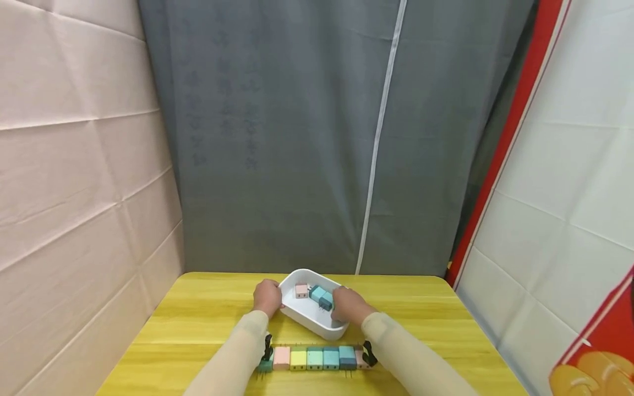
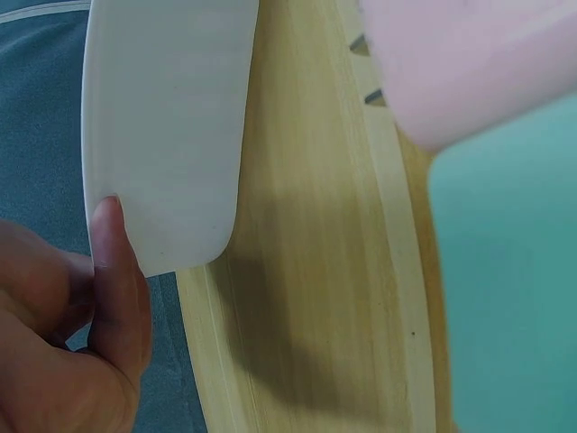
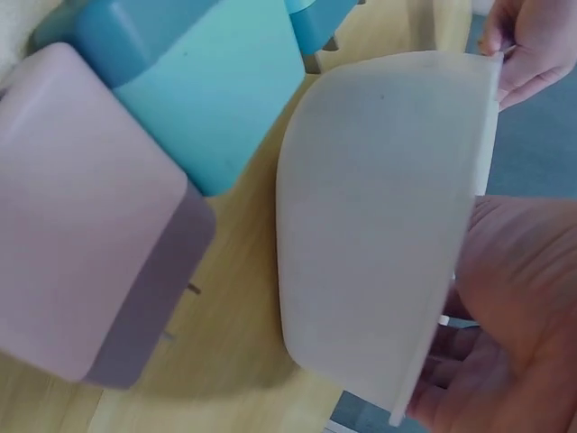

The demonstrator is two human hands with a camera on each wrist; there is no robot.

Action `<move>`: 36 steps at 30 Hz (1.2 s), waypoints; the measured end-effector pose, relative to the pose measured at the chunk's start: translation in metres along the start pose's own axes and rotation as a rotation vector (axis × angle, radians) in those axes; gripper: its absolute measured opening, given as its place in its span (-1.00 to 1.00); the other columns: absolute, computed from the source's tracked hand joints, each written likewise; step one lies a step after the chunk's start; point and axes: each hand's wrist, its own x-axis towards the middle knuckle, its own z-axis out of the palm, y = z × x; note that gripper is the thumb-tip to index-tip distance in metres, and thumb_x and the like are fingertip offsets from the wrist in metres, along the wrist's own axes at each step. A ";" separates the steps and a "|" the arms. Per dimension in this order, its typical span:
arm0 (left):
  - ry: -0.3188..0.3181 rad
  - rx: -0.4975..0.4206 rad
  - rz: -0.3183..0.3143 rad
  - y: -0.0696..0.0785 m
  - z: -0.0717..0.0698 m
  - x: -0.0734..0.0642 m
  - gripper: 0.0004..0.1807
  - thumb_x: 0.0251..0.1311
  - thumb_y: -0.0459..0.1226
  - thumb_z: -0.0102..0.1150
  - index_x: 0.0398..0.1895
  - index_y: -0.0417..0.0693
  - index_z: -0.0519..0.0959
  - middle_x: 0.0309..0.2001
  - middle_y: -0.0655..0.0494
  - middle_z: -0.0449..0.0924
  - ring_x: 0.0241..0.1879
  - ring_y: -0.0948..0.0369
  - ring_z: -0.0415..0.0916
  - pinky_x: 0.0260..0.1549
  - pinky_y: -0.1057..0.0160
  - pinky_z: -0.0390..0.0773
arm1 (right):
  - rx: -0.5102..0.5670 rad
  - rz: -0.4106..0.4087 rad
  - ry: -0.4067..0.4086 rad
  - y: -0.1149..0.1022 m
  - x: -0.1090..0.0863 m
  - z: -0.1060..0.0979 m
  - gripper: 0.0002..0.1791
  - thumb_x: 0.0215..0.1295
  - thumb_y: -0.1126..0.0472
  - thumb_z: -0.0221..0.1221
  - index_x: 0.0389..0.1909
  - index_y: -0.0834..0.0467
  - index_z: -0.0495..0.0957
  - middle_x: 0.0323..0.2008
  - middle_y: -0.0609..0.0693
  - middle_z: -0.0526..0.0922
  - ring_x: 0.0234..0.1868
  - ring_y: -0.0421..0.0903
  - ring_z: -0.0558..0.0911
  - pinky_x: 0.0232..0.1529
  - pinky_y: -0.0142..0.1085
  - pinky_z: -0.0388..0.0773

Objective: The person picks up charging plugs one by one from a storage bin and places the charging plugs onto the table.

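A white plastic tray (image 1: 309, 314) sits slantwise at the far middle of the table. My left hand (image 1: 268, 297) pinches its left end, the thumb (image 2: 113, 271) against the outer wall. Over the right end reaches my right hand (image 1: 349, 306), fingers bent down inside, close to the blocks; the rim hides their tips in the right wrist view. A pink block (image 1: 301, 290) and joined teal-blue blocks (image 1: 321, 296) lie in the tray. Nearer me, below both wrists, runs a row of pastel blocks (image 1: 315, 358) with thin prongs.
The yellow wood-grain table (image 1: 198, 330) ends at a grey curtain (image 1: 277, 137). Pale cloth walls (image 1: 84, 192) stand at both sides, with a red strip (image 1: 495, 159) at the right. A black strap (image 1: 369, 355) circles the right wrist.
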 end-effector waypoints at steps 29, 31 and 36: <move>-0.022 0.026 -0.011 -0.005 0.003 0.007 -0.67 0.40 -0.53 0.01 -0.01 -0.48 0.77 -0.19 -0.30 0.77 -0.51 0.10 0.66 -0.62 0.32 0.69 | 0.099 -0.212 0.207 0.030 -0.078 -0.043 -0.56 0.31 0.17 0.53 0.16 0.18 0.68 -0.09 -0.06 0.56 -0.13 -0.10 0.52 -0.11 -0.15 0.69; -0.023 0.025 -0.013 -0.004 0.002 0.007 -0.67 0.40 -0.53 0.01 -0.01 -0.48 0.77 -0.19 -0.29 0.77 -0.52 0.10 0.66 -0.62 0.31 0.69 | 0.098 -0.205 0.206 0.033 -0.082 -0.043 -0.56 0.32 0.17 0.52 0.16 0.17 0.68 -0.09 -0.07 0.55 -0.12 -0.12 0.51 -0.10 -0.16 0.68; -0.023 0.023 -0.023 -0.002 0.003 0.005 -0.66 0.40 -0.53 0.01 0.02 -0.49 0.76 -0.16 -0.32 0.77 -0.51 0.10 0.66 -0.62 0.32 0.70 | 0.115 -0.181 0.189 0.037 -0.096 -0.044 -0.58 0.28 0.23 0.53 0.12 0.17 0.68 -0.12 -0.06 0.53 -0.14 -0.10 0.51 -0.12 -0.16 0.69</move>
